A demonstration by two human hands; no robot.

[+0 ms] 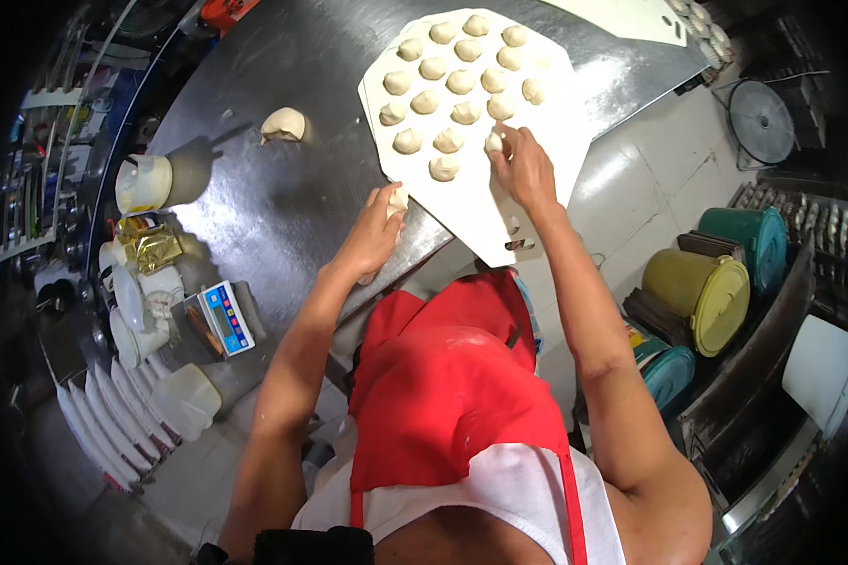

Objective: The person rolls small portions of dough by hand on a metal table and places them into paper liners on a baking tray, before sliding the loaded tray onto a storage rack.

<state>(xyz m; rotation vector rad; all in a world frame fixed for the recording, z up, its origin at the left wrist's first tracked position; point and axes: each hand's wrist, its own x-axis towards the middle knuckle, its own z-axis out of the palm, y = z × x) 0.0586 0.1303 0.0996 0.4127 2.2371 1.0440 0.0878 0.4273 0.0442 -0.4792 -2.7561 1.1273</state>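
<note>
My right hand (pixel 528 171) is closed on a small dough ball (pixel 494 141) at the right side of a white board (pixel 537 179). Rows of several pale dough balls (pixel 461 82) cover the board's middle and far part. The near end of the board narrows to a handle with slots and juts past the table edge. Beside the board's left edge, my left hand (pixel 375 234) is curled round a piece of dough (pixel 399 200), partly hidden by the fingers. A larger lump of dough (pixel 284 124) lies farther left on the metal table (pixel 292 207).
A digital scale (pixel 226 318), a golden packet (pixel 154 247) and a white tub (pixel 144 184) stand at the table's left. Another white board (pixel 622 14) lies at the far right. Lidded yellow (pixel 697 297) and green (pixel 746 240) buckets and a round fan (pixel 761 122) are right of the tiled floor.
</note>
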